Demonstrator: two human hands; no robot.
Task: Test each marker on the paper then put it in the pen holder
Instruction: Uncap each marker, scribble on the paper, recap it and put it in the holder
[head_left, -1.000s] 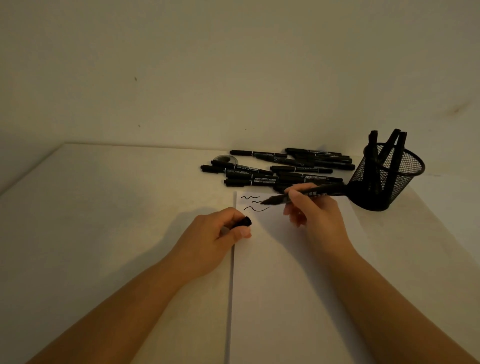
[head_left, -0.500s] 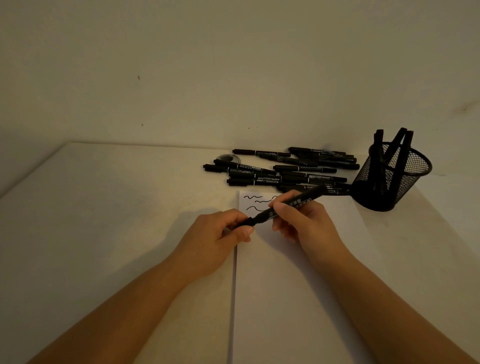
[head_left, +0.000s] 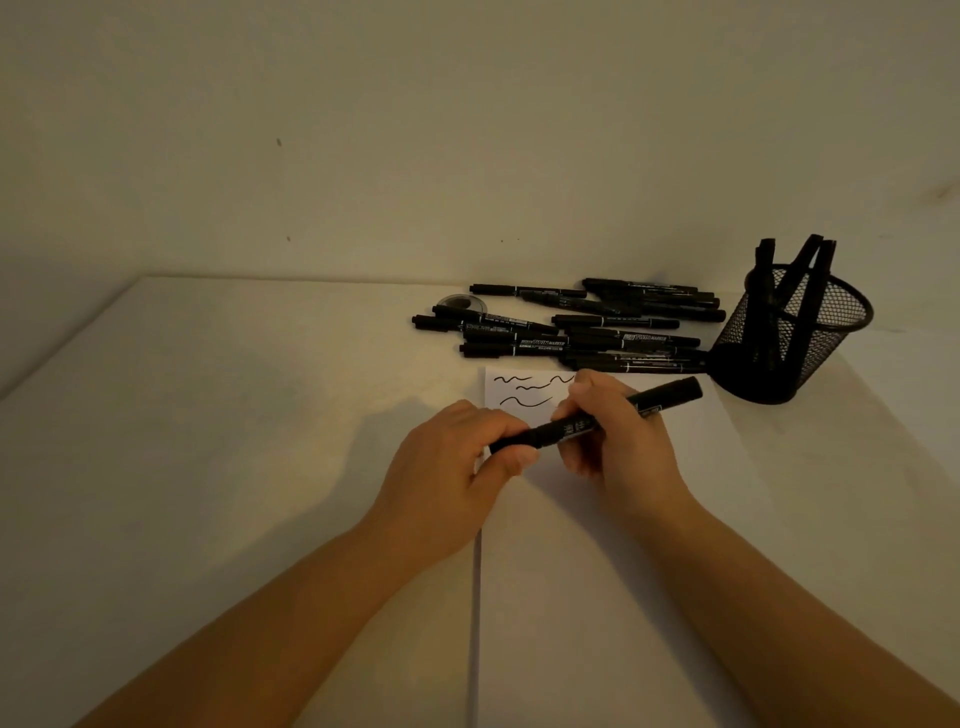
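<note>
Both hands are holding one black marker (head_left: 597, 418) just above the paper (head_left: 597, 571), near its top edge: the left hand (head_left: 457, 467) is pinching the marker's left end between thumb and curled fingers, while the right hand (head_left: 618, 441) is gripping its barrel. Squiggles (head_left: 524, 392) are showing on the paper just beyond the hands. Beyond the paper's top edge a heap of loose markers (head_left: 582, 327) is lying, and off the paper's top right corner the mesh pen holder (head_left: 789, 338) is standing with several markers upright inside.

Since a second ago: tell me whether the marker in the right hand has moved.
Yes. The marker has left the squiggles at the paper's top, its tip swinging down-left into the left hand.
</note>
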